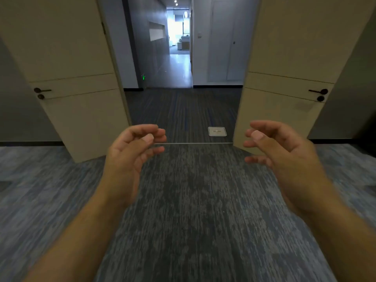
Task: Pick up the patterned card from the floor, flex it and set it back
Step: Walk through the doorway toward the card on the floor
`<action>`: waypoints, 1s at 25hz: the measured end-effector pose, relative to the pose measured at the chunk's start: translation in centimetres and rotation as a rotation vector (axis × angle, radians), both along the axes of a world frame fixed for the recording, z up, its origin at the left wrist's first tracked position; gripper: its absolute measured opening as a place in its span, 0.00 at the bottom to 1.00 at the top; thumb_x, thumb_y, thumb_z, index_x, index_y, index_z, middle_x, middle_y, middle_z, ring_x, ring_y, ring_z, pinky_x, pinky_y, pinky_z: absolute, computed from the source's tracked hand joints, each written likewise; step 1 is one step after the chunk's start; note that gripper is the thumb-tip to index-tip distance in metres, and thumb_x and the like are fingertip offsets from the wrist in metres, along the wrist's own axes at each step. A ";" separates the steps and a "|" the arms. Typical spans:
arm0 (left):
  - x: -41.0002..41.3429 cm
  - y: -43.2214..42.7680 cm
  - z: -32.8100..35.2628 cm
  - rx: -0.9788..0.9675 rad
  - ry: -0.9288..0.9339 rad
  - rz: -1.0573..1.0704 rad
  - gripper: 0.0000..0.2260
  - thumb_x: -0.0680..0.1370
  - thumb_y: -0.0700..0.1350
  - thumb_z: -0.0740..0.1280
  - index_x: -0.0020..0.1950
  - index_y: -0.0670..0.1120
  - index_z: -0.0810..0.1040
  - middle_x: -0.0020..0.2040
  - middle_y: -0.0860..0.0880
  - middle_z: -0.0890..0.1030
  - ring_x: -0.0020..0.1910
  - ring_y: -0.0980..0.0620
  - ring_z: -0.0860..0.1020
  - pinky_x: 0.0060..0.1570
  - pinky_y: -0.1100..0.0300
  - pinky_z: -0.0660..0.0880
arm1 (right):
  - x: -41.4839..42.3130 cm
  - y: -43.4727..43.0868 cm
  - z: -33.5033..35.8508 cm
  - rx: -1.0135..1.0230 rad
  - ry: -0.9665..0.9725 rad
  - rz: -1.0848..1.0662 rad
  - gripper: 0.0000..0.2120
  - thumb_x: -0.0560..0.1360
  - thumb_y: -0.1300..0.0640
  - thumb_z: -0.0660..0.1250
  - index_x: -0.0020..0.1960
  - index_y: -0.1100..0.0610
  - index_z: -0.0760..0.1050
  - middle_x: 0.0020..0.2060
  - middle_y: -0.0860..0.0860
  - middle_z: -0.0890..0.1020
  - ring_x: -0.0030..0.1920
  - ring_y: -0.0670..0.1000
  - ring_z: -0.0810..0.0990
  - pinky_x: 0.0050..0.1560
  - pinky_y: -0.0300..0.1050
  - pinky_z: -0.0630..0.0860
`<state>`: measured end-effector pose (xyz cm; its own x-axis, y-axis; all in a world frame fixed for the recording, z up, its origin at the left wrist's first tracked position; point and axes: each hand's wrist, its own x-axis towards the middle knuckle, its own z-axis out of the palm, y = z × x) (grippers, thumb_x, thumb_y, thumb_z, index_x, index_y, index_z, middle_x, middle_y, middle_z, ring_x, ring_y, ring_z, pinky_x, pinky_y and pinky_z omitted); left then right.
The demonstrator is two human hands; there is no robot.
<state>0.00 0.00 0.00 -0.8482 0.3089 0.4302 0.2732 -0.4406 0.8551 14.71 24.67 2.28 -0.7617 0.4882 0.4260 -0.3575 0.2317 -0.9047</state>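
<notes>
Looking down through the head camera, I see both bare forearms reaching forward over a grey-blue streaked carpet (193, 200). My left hand (130, 147) is raised with the fingers loosely curled and the thumb tucked toward the fingertips, gripping nothing. My right hand (278, 145) mirrors it, fingers curled and slightly spread, also empty. The two hands are well apart, palms roughly facing each other.

Between and beyond them, a thin metal threshold strip (193, 143) runs across the floor at a doorway. Two pale double doors stand swung open: the left door (71, 78) with a dark lever handle (41, 90), and the right door (284, 78) with its own handle (319, 91).

Just past the strip, on darker striped carpet, lies a small pale square with a thin border and a faint mark at its middle (217, 131); I cannot tell whether this is the patterned card or a floor fitting. It lies flat, near the right door's lower edge, untouched by either hand. A bright corridor (179, 47) stretches away behind.
</notes>
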 end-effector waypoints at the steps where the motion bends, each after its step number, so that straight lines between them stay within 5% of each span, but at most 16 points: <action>1: -1.3 0.6 -0.1 0.000 -0.009 0.011 0.11 0.72 0.49 0.70 0.52 0.48 0.85 0.53 0.47 0.88 0.55 0.46 0.85 0.54 0.55 0.82 | -1.6 0.7 0.1 -0.003 -0.012 0.025 0.07 0.73 0.44 0.73 0.50 0.38 0.86 0.50 0.43 0.87 0.52 0.45 0.87 0.46 0.43 0.85; 12: -24.0 5.9 -6.6 -0.078 -0.091 0.027 0.09 0.74 0.49 0.69 0.51 0.52 0.87 0.53 0.49 0.89 0.56 0.47 0.85 0.55 0.53 0.82 | -25.7 6.1 -5.9 -0.041 -0.139 0.036 0.10 0.72 0.41 0.72 0.52 0.37 0.86 0.51 0.42 0.87 0.53 0.44 0.86 0.46 0.42 0.84; 25: -55.3 13.8 -6.5 -0.085 -0.137 -0.033 0.09 0.74 0.49 0.70 0.51 0.51 0.87 0.53 0.48 0.88 0.56 0.47 0.85 0.55 0.54 0.82 | -55.1 14.1 -5.7 -0.102 -0.167 -0.044 0.08 0.75 0.47 0.71 0.52 0.39 0.86 0.51 0.44 0.87 0.52 0.45 0.86 0.45 0.43 0.84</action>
